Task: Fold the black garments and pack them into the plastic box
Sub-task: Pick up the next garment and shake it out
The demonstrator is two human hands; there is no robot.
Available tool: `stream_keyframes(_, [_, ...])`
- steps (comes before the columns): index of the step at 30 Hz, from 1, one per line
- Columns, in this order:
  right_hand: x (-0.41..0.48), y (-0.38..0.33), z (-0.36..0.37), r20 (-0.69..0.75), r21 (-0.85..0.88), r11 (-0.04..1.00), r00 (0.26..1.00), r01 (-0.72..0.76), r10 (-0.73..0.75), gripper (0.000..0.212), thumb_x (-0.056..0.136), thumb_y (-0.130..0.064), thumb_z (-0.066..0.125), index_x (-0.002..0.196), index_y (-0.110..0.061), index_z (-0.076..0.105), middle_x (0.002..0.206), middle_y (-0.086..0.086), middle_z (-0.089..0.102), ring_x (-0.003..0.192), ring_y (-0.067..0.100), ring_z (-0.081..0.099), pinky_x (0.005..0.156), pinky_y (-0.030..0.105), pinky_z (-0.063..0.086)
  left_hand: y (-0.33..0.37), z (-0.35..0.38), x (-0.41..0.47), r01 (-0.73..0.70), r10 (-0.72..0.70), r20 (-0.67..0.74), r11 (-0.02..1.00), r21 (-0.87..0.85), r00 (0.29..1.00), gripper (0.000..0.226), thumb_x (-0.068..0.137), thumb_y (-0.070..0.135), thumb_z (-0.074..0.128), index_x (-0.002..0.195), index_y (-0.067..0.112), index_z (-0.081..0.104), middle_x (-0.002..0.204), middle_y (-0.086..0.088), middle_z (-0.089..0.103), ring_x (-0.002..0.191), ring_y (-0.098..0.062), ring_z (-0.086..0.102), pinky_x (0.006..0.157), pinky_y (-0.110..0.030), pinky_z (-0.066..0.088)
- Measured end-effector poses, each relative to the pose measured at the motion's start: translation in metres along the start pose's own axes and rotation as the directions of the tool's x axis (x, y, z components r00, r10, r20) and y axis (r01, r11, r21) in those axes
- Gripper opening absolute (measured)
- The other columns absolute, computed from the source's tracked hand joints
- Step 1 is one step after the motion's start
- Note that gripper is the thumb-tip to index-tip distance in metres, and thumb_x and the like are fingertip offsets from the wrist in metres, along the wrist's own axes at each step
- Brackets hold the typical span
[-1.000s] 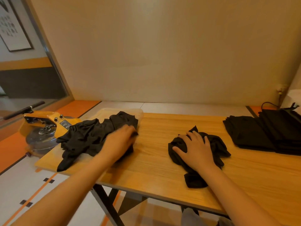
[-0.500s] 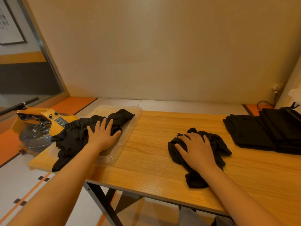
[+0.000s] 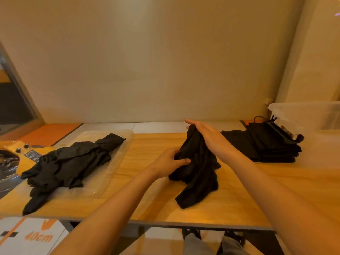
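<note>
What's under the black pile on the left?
A clear plastic tray on the table; the black pile hides the tray's middle, so anything beneath there is unseen.

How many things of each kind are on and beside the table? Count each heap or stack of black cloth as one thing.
Black cloth lots: 3 (garment held by left hand and right hand; loose heap; folded stack)
Clear plastic containers: 2 (shallow tray; box)
Yellow machine: 1
Total: 6
</note>
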State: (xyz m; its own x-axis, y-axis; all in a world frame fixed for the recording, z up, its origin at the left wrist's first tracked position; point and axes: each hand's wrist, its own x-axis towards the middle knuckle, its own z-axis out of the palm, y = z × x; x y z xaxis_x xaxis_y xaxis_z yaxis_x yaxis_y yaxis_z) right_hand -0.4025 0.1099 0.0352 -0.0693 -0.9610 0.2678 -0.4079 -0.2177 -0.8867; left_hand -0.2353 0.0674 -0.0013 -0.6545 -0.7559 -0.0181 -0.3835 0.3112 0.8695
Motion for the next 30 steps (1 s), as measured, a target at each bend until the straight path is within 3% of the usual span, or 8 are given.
stream_keyframes(3, [-0.005,0.004,-0.03,-0.189,-0.132,0.991,0.982,-0.018,-0.008,0.038,0.104,-0.035,0.028,0.111,-0.025,0.064,0.106,-0.016,0.06,0.108,0.006,0.053,0.089,0.019,0.042,0.016,-0.01,0.001,-0.1,0.101,-0.088,0.995,0.011,0.991,0.019,0.094,0.03,0.058,0.109,0.02,0.066,0.099,0.004,0.07,0.089,-0.006,0.067,0.079,-0.023,0.054])
stream_keyframes(6, [-0.003,0.0,-0.046,-0.243,-0.218,0.976,0.969,-0.007,-0.048,0.045,0.105,-0.032,0.029,0.093,-0.003,0.061,0.088,0.008,0.059,0.085,0.02,0.056,0.073,0.03,0.038,0.047,-0.03,0.0,-0.166,0.21,-0.193,0.961,0.22,0.958,0.023,0.093,0.042,0.055,0.082,0.022,0.059,0.077,0.008,0.06,0.07,-0.006,0.059,0.059,-0.014,0.041])
stream_keyframes(9, [0.004,-0.025,-0.055,-0.311,-0.242,0.968,0.941,0.058,-0.134,0.04,0.105,-0.029,0.031,0.069,-0.015,0.043,0.068,-0.001,0.042,0.063,0.01,0.041,0.06,0.023,0.03,0.08,-0.055,0.004,-0.213,0.296,-0.26,0.929,0.303,0.919,0.035,0.102,0.037,0.039,0.075,0.015,0.048,0.073,0.001,0.05,0.066,-0.011,0.048,0.063,-0.024,0.035])
stream_keyframes(14, [0.012,-0.067,-0.074,-0.322,-0.268,0.951,0.916,0.153,-0.238,0.043,0.102,-0.031,0.04,0.062,-0.018,0.039,0.058,-0.003,0.037,0.053,0.008,0.035,0.052,0.024,0.026,0.129,-0.092,-0.002,-0.26,0.429,-0.33,0.856,0.447,0.841,0.036,0.103,0.03,0.036,0.07,0.021,0.046,0.07,0.003,0.047,0.066,-0.009,0.045,0.061,-0.024,0.032])
stream_keyframes(18, [0.007,-0.094,-0.092,-0.201,-0.341,0.91,0.927,0.236,-0.316,0.034,0.09,-0.04,0.061,0.073,-0.011,0.058,0.071,0.007,0.059,0.064,0.016,0.053,0.059,0.028,0.036,0.155,-0.11,-0.01,-0.246,0.496,-0.34,0.786,0.567,0.799,0.034,0.096,0.041,0.05,0.08,0.012,0.054,0.076,-0.001,0.055,0.069,-0.013,0.051,0.063,-0.026,0.038])
stream_keyframes(22, [0.002,-0.102,-0.115,-0.002,-0.557,0.804,0.968,0.208,-0.252,0.018,0.086,-0.032,0.068,0.079,-0.018,0.06,0.07,0.0,0.055,0.066,0.014,0.05,0.057,0.028,0.034,0.171,-0.131,-0.026,-0.231,0.537,-0.23,0.657,0.718,0.811,0.031,0.086,0.044,0.064,0.075,0.019,0.052,0.074,0.001,0.058,0.069,-0.014,0.055,0.058,-0.022,0.038])
stream_keyframes(26, [-0.01,-0.105,-0.136,-0.073,-0.476,0.865,0.974,0.157,-0.216,0.013,0.091,-0.024,0.064,0.078,-0.023,0.059,0.072,0.002,0.054,0.068,0.016,0.049,0.06,0.03,0.037,0.183,-0.148,-0.038,-0.22,0.549,-0.283,0.677,0.702,0.786,0.03,0.096,0.037,0.051,0.073,0.019,0.056,0.07,0.0,0.056,0.067,-0.015,0.052,0.058,-0.025,0.035])
stream_keyframes(30, [-0.018,-0.112,-0.15,-0.138,-0.363,0.924,0.974,0.12,-0.181,0.008,0.093,-0.022,0.061,0.093,-0.014,0.062,0.099,0.01,0.063,0.094,0.028,0.06,0.084,0.045,0.051,0.192,-0.151,-0.048,-0.216,0.541,-0.351,0.727,0.652,0.764,0.037,0.102,0.033,0.041,0.068,0.021,0.05,0.066,0.002,0.051,0.062,-0.011,0.047,0.053,-0.014,0.032])
